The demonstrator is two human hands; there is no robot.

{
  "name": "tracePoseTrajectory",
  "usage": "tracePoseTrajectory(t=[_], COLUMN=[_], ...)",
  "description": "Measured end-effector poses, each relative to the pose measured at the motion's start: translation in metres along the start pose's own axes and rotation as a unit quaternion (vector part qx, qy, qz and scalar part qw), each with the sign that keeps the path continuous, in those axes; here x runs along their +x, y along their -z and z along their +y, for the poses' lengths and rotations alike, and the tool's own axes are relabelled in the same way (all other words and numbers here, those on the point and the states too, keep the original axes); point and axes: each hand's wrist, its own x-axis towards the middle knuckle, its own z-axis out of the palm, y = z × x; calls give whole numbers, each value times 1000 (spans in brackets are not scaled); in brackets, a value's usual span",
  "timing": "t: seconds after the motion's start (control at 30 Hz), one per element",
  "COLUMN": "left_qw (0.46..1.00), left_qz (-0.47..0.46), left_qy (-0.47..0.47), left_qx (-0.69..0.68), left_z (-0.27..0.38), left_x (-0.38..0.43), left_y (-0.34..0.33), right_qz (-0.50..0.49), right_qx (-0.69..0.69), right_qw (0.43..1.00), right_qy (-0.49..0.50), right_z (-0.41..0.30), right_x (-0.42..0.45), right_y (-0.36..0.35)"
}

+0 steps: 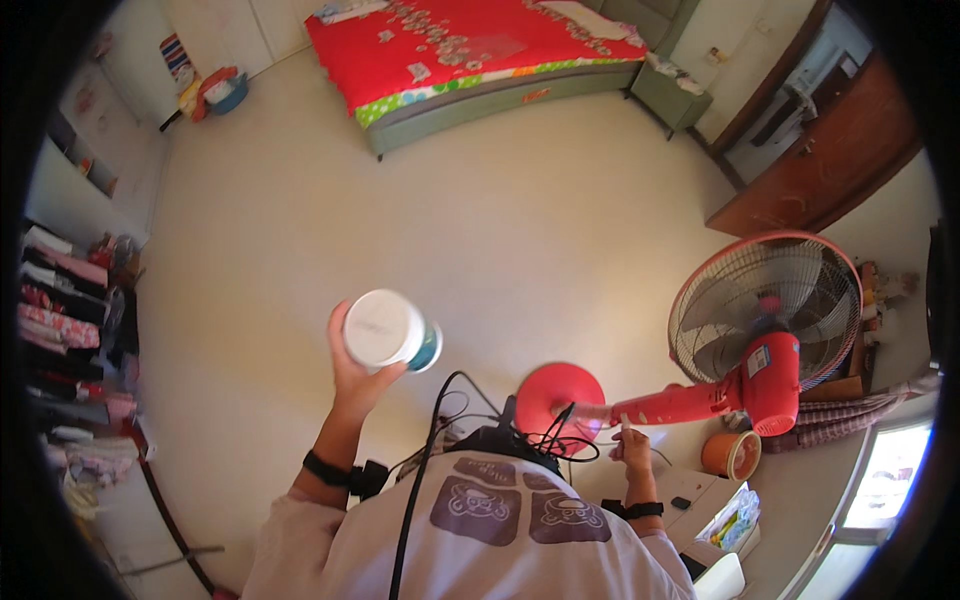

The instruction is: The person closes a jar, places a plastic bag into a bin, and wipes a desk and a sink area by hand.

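Observation:
My left hand [360, 379] holds a white-lidded plastic tub [377, 328] with a blue-green side, its fingers wrapped round it, out in front of me on the left. On the right, my right hand [632, 448] is beside the pole of a red pedestal fan [675, 405], just below it; whether a finger touches the pole, and whether the hand holds anything, I cannot tell. The fan's round red base [559, 382] rests on the floor, and its caged head [765, 307] is at the right. Black cables [427, 465] hang across my shirt.
A bed with a red cover [480, 45] stands ahead, beside a green nightstand [670, 94]. Piled clothes [67, 322] line the left. At the right are an open brown door [832, 157], an orange bucket [716, 455] and a white cabinet [686, 491]. A blue basin [229, 96] sits far left.

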Motion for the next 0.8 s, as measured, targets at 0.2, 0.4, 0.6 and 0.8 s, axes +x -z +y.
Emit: tracePoseTrajectory(t=[0.2,0.4,0.6,0.8], left_qw=[994,990,983,985], left_qz=[105,118,149,139], left_qy=[-8,2,-14,-6], left_qx=[19,79,106,100], left_z=[-28,-46,-35,-70], left_x=[47,127,256,380], left_y=[54,55,20,-41], right_qz=[7,36,-64,-35], right_qx=[-34,-18,92,91], right_qw=[988,999,994,995], right_qy=[152,1,4,34], right_z=[-55,-133,-235,-324], right_x=[94,201,326,421], right_y=[-71,-140,-205,-190])
